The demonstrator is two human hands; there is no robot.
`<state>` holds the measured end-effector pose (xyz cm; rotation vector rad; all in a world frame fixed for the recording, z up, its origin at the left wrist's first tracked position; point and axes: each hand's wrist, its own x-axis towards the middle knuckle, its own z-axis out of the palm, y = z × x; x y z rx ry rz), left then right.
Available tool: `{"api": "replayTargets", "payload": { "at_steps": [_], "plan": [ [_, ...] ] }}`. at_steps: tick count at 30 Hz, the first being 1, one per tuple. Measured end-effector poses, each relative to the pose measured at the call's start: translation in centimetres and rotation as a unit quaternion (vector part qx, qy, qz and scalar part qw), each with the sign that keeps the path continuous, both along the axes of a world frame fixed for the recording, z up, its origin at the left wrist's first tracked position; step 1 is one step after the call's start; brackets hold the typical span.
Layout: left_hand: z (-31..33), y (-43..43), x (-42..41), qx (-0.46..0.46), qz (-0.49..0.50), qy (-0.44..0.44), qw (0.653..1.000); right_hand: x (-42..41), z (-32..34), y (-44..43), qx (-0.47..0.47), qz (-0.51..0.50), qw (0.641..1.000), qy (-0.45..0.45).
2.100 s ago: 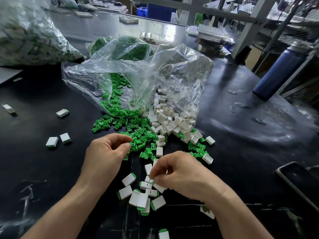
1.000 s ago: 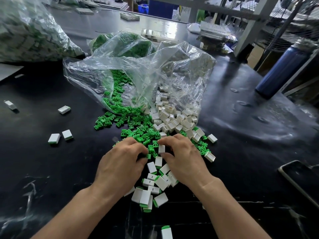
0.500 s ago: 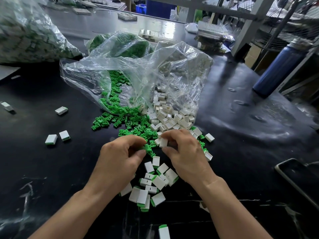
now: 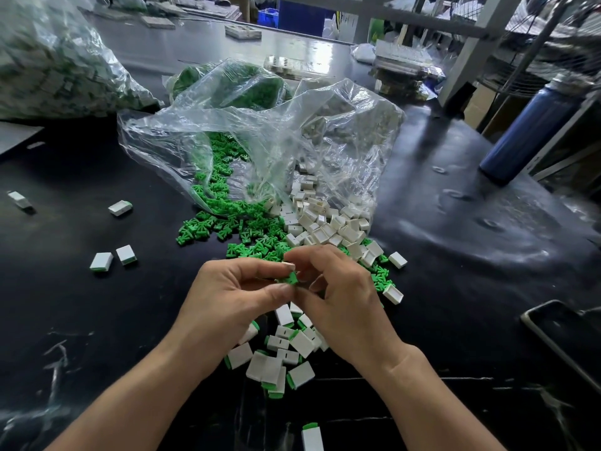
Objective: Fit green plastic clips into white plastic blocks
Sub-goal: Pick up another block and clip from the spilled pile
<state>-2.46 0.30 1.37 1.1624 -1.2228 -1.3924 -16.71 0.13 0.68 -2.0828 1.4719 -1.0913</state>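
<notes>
Head view: left hand (image 4: 227,301) pinches green clip (image 4: 289,278), right hand (image 4: 344,304) seemingly too.

No writing, label, brand, number or sign can be read anywhere in the view. The white plastic blocks (image 4: 325,222), the green plastic clips (image 4: 227,216), the clear plastic bag (image 4: 260,125) above them and the blue bottle (image 4: 527,131) to the right of that bag all show plain surfaces. The things behind the bag are too blurred to make out any marking.
</notes>
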Motion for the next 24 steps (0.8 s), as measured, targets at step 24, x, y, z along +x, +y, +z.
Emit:
{"api": "replayTargets", "payload": {
  "at_steps": [24],
  "plan": [
    [0.19, 0.04, -0.06, 0.013, 0.025, 0.037, 0.999, -0.40, 1.01, 0.23, -0.002, 0.005, 1.000, -0.025]
  ]
}}
